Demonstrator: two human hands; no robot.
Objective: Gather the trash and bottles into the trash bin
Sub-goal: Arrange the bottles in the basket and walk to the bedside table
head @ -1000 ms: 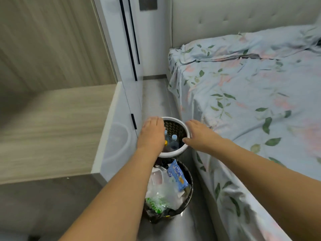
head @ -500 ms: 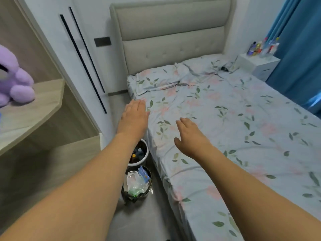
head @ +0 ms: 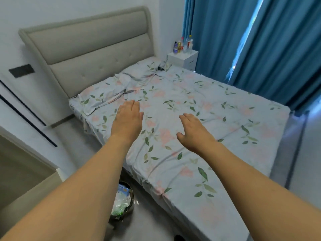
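Trash bin (head: 127, 202): I see it on the floor at the foot of my view, just beside the near edge of the bed and partly hidden behind my left forearm; it is dark, with plastic wrappers and a blue-and-white packet showing at the top.
Bottles (head: 182, 44): a small cluster stands on the white nightstand (head: 184, 59) at the far corner of the bed, against the blue curtain (head: 243, 40); too small for me to tell them apart.
Left hand (head: 127, 118): palm down, fingers straight and held close together, holding nothing, raised over the near side of the bed.
Right hand (head: 194, 132): palm down, fingers relaxed and slightly apart, thumb out to the side, holding nothing, over the middle of the sheet.
Bed (head: 217, 119): pale floral sheet with green leaves and pink blooms, rumpled near the grey padded headboard (head: 93, 49).
Between hands and bin: well apart; the bin sits low, below my left arm.
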